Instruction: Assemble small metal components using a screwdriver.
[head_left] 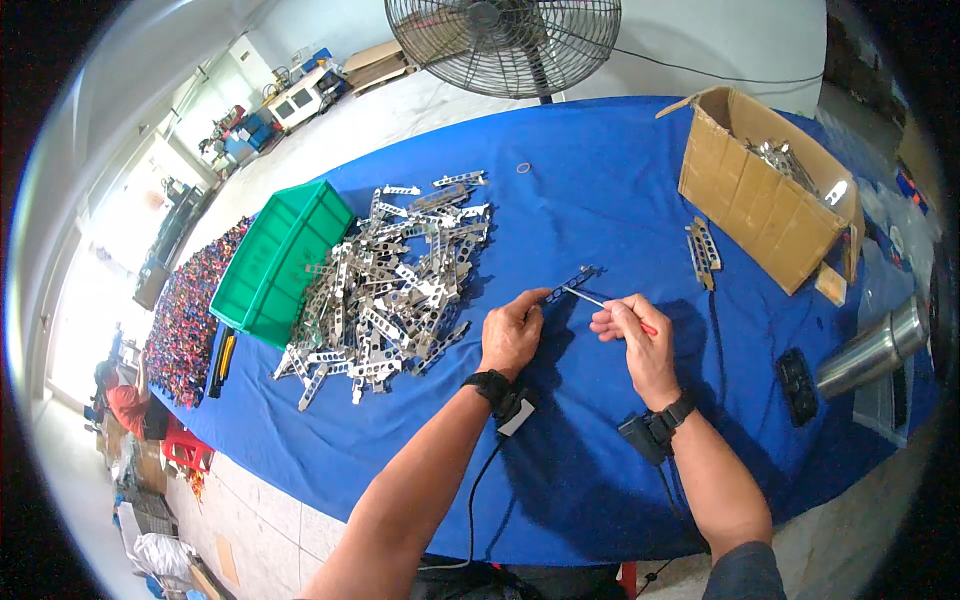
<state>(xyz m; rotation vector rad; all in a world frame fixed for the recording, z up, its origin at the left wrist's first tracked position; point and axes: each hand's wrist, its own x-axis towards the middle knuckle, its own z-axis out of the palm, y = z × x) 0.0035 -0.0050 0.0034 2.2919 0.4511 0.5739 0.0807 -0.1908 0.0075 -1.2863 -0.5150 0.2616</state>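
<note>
My left hand [511, 336] pinches the near end of a flat metal strip with a row of holes [573, 283], which points away to the right. In my right hand [642, 345] is a screwdriver [584, 295] with a red handle, its thin shaft reaching left to the strip. The tip seems to touch the strip, though that contact is too small to make out. A large loose heap of similar perforated metal strips [385, 300] lies left of my hands. A few more strips [703, 250] rest on the cloth to the right.
A green crate [262, 285] stands beside the heap, next to a mass of small red and blue pieces [195, 310]. To the right are a cardboard box [757, 205] holding metal parts, a steel cylinder [870, 348] and a black object [796, 387]. Behind the blue-covered table [590, 190] stands a fan [505, 45].
</note>
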